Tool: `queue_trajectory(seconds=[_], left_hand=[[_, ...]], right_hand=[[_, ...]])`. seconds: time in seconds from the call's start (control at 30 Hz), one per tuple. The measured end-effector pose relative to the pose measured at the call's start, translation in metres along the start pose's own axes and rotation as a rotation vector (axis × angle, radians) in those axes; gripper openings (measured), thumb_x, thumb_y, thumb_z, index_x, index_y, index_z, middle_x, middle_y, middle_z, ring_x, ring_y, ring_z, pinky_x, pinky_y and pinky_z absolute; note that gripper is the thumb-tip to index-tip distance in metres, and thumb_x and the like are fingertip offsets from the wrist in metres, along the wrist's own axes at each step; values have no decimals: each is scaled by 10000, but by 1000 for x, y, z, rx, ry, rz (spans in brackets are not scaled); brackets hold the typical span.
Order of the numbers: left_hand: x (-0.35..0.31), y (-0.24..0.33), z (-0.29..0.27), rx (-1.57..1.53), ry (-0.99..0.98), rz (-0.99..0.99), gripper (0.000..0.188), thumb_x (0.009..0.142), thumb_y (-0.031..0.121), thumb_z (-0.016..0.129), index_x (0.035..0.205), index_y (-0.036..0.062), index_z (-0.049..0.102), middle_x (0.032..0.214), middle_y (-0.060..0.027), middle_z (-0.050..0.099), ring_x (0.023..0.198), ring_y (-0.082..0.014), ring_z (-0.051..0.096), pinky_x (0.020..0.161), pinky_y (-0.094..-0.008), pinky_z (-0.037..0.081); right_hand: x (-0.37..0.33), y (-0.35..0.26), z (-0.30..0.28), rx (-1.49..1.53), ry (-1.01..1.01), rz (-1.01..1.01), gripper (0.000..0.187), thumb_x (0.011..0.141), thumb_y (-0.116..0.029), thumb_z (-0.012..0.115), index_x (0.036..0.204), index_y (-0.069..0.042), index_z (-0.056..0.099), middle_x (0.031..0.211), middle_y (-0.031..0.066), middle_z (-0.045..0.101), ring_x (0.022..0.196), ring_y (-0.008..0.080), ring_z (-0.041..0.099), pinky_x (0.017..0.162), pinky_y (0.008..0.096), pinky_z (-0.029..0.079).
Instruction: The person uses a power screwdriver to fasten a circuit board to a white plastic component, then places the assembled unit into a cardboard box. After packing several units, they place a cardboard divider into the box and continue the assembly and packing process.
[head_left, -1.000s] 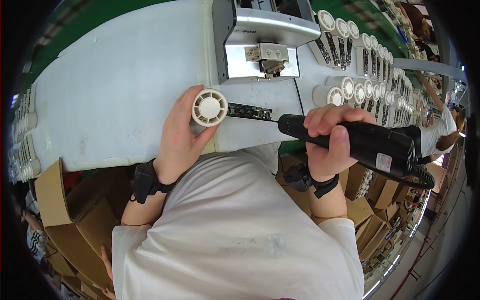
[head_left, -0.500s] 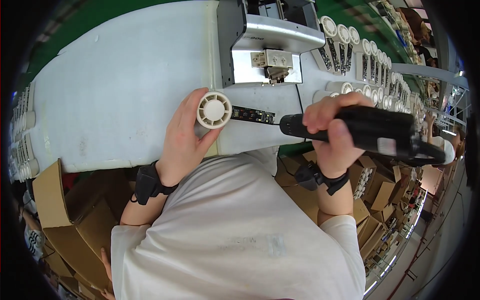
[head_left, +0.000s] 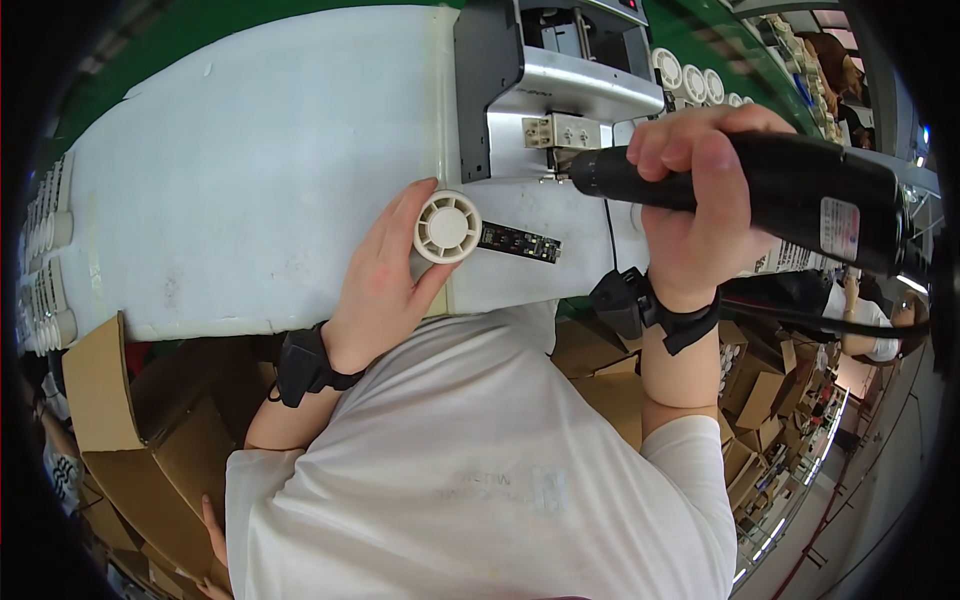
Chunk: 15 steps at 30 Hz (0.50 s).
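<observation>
My left hand (head_left: 383, 268) is closed around a round white plastic housing (head_left: 447, 228) with a spoked face. From the housing's right side sticks a narrow black circuit board (head_left: 520, 242), lying over the pale work surface. My right hand (head_left: 703, 195) grips a black electric screwdriver (head_left: 800, 195) with a cord, held nearly level. Its tip is at the metal outlet block (head_left: 565, 135) on the front of a grey benchtop machine (head_left: 490, 100). Whether a screw sits on the tip is too small to tell.
More white housings (head_left: 690, 82) with boards stand in rows at the right, partly behind my right hand. Others line the far left edge (head_left: 60, 235). Open cardboard boxes (head_left: 170, 440) are below the table at left and right. Another person's hand (head_left: 213, 530) shows at lower left.
My right hand has lifted the screwdriver away from the board's end, up to the machine's outlet block. The housing in my left hand appears slightly farther right, as does the machine.
</observation>
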<state>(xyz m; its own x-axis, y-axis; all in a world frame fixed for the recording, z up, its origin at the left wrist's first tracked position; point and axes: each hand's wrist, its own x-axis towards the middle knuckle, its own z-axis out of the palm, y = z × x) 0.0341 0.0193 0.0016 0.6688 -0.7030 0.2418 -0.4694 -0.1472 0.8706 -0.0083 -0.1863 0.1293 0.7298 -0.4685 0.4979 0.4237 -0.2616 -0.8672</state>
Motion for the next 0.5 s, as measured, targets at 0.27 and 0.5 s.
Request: queue_trajectory(seconds=[0.27, 0.5], left_hand=[[2, 0, -2, -18, -26, 2, 682, 781, 29, 674, 1364, -9, 322, 1340, -210, 451, 1188, -385, 487, 974, -410, 421], [3, 2, -3, -22, -40, -12, 692, 770, 24, 679, 1359, -10, 318, 1337, -215, 449, 1184, -402, 482, 968, -421, 424]], right_hand=[[-32, -13, 14, 147, -26, 144, 289, 869, -159, 603, 1086, -56, 443, 704, 63, 513, 588, 171, 486, 599, 354, 452], [-38, -1, 13, -3, -153, 146, 341, 870, -191, 624, 1121, -72, 426, 721, 65, 524, 610, 171, 500, 610, 361, 461]])
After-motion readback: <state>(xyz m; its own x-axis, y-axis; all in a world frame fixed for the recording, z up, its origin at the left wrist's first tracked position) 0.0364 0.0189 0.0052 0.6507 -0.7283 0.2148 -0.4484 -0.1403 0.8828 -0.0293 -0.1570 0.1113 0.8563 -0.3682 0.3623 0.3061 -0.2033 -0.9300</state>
